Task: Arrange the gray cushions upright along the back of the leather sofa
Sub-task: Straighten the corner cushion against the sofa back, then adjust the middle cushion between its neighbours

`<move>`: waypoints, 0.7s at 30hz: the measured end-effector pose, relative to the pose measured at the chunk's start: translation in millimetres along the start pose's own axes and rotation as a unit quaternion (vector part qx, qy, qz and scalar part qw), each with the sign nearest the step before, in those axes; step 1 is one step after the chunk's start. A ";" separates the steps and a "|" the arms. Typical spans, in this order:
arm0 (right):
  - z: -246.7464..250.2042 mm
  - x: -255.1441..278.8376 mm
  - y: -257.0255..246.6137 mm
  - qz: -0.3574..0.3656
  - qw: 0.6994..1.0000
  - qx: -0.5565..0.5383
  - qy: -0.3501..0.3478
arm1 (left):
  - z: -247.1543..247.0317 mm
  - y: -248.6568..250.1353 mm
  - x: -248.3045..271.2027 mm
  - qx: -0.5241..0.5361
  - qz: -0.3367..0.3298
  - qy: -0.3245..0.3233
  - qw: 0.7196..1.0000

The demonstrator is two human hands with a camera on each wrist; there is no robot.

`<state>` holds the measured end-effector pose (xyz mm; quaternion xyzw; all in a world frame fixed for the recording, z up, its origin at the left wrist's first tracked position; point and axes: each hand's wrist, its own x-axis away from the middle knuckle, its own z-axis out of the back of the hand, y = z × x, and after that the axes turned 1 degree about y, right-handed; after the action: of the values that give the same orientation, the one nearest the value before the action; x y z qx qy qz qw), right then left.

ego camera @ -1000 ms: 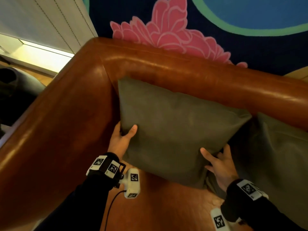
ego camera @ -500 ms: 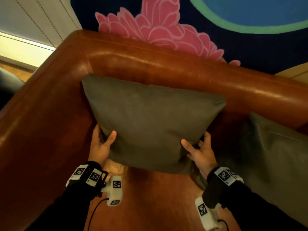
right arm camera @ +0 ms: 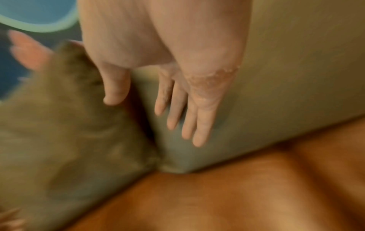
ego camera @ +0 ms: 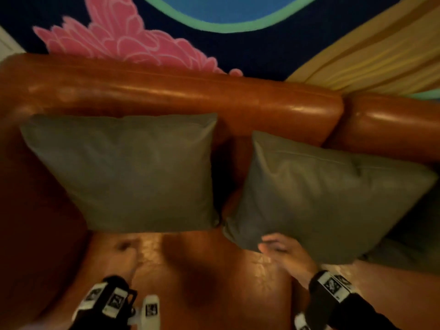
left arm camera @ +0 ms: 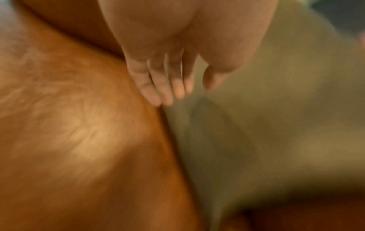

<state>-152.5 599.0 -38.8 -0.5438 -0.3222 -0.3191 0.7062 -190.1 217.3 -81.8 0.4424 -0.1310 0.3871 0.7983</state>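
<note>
One gray cushion [ego camera: 123, 172] stands upright in the left corner of the brown leather sofa [ego camera: 181, 96], against its back, with no hand on it. A second gray cushion [ego camera: 328, 198] leans tilted against the back to its right. My right hand [ego camera: 278, 248] is open at that cushion's lower left corner. In the right wrist view its straight fingers [right arm camera: 187, 117] lie over the cushion's face [right arm camera: 276, 93]; contact is unclear. My left hand [ego camera: 129, 265], blurred, hovers over the seat. In the left wrist view it [left arm camera: 187, 92] is open and holds nothing.
A third gray cushion [ego camera: 416, 248] lies lower at the far right, partly behind the second. The sofa arm [ego camera: 35, 222] closes off the left side. The bare leather seat [ego camera: 202, 282] lies in front of the cushions. A painted wall [ego camera: 238, 44] rises behind the sofa.
Both hands let go of the left cushion, which now stands in the corner. My right hand moved right to the second cushion; my left hand drew back over the seat.
</note>
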 end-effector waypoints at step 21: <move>238.9 -5.7 41.3 0.162 0.946 -0.201 0.196 | -230.9 163.9 153.6 0.317 -0.015 -0.209 0.925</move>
<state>-148.5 840.6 -18.6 -0.6459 -0.0138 -0.3588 0.6738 -239.0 531.6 -30.4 0.7451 -0.1584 0.2951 0.5767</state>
